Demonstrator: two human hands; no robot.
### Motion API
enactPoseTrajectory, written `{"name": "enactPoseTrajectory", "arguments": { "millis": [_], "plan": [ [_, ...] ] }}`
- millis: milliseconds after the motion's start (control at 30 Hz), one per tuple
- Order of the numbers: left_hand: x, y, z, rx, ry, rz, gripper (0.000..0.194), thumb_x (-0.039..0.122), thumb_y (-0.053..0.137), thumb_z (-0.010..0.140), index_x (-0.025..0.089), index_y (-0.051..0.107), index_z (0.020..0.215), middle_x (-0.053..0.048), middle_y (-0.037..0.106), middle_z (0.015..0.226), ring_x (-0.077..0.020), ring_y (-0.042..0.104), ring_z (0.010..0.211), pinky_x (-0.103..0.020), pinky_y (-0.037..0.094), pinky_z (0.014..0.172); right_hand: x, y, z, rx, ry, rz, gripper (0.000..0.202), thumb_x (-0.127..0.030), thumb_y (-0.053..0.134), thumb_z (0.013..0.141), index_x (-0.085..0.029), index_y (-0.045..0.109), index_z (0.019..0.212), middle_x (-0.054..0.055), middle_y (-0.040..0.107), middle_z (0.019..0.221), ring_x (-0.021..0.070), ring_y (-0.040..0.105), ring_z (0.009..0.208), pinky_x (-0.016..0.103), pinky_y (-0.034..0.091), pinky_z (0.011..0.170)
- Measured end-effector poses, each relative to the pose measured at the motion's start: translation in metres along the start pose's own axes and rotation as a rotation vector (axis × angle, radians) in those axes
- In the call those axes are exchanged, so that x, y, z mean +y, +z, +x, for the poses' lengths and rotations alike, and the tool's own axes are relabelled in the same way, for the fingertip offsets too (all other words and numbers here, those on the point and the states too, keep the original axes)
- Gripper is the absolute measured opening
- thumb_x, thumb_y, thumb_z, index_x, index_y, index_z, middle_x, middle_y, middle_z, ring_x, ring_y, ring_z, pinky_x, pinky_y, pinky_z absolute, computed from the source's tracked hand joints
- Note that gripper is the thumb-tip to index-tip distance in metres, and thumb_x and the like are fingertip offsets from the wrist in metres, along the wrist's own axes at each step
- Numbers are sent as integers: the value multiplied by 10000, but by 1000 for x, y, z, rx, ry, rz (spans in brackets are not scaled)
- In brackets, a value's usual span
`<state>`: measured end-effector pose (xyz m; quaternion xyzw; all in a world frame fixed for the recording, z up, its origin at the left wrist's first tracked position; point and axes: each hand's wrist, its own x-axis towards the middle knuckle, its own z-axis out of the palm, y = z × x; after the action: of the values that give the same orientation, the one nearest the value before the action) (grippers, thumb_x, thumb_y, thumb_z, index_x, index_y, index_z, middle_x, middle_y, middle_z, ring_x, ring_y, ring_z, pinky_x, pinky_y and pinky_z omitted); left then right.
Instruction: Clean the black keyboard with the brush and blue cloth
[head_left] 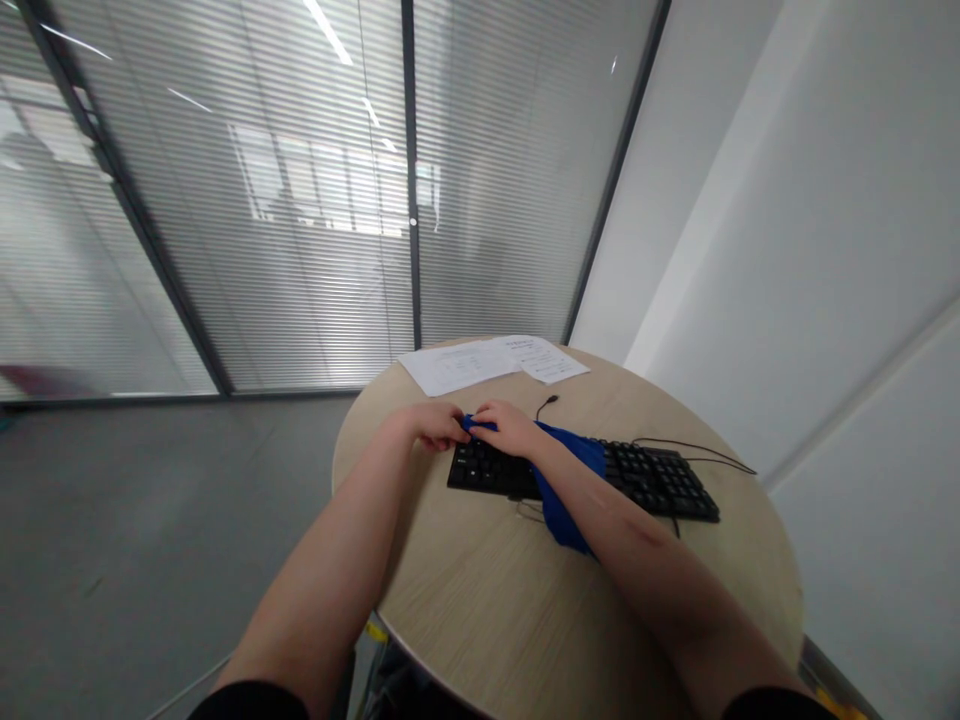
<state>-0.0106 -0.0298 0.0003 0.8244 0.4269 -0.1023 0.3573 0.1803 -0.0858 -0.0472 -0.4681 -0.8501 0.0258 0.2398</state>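
We had both hands over the counter (465, 590), a round, wood-coloured top, at its ten o'clock side, taking twelve as straight ahead of us. Our left hand (439, 428) had its fingers curled inward, fingertips at the edge of the blue cloth (581, 448); we could not tell whether that grip pinched it. Our right hand (508, 428) had its grip partly closed, fingers and thumb about the bunched end of the cloth.

The cloth ran from our fingers toward four o'clock, beneath our right forearm (592, 500), across the black keyboard (634, 475) and down over its near edge. The keyboard lay near the middle of the counter, its left end just beside our hands and its other end toward three o'clock.

We saw a small cable plug (552, 399) just beyond the keyboard at twelve, a thin cable (752, 471) looping out between two and three, and overlapping printed papers (465, 368) at the counter's far edge, between eleven and twelve.
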Motion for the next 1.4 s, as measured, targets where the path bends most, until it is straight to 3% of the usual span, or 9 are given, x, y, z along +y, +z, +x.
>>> {"name": "enactPoseTrajectory", "arguments": {
  "millis": [300, 567, 800, 1000, 1200, 1400],
  "plan": [
    [-1, -1, -1, -6, -16, -50, 599, 457, 659, 709, 179, 578, 1233, -66, 682, 867, -183, 661, 740, -227, 526, 562, -5, -2, -4, 56, 59, 16, 181, -288, 606, 928, -206, 766, 946, 65, 664, 1033, 174, 593, 965, 299, 435, 875],
    [-3, -1, 2, -3, -10, -43, 537, 453, 674, 708, 183, 597, 1166, -57, 677, 850, -170, 658, 704, -224, 530, 553, -3, -1, -2, -2, 34, 21, 214, -292, 587, 938, -239, 758, 1057, 74, 669, 1135, 189, 600, 1045, 328, 436, 929],
    [-1, -1, -2, 3, -12, -79, 517, 412, 675, 725, 192, 581, 1183, -53, 675, 908, -161, 658, 713, -224, 541, 546, 0, 4, 0, 61, 47, 16, 208, -293, 603, 926, -222, 778, 1012, 94, 673, 1147, 206, 606, 1067, 348, 442, 954],
    [-3, 0, -4, 30, -23, -76, 445, 396, 693, 729, 191, 615, 1117, -41, 682, 833, -162, 668, 692, -225, 555, 551, -1, 5, -1, 25, 30, 24, 253, -321, 552, 953, -253, 758, 1083, 96, 637, 1260, 222, 584, 1144, 384, 421, 1009],
    [-3, -1, -5, 21, -23, -81, 471, 404, 688, 741, 192, 613, 1154, -38, 682, 823, -162, 671, 695, -234, 561, 573, -1, 7, -1, 54, 81, 38, 268, -317, 535, 958, -221, 769, 1048, 117, 641, 1255, 234, 588, 1147, 382, 431, 1006],
    [-1, -1, -6, 25, -28, -69, 466, 402, 678, 748, 185, 607, 1154, -53, 687, 871, -158, 673, 703, -217, 561, 559, 0, 7, 0, 38, 41, 47, 285, -341, 524, 964, -239, 757, 1091, 106, 652, 1236, 230, 597, 1126, 377, 433, 988]
  ]
}}
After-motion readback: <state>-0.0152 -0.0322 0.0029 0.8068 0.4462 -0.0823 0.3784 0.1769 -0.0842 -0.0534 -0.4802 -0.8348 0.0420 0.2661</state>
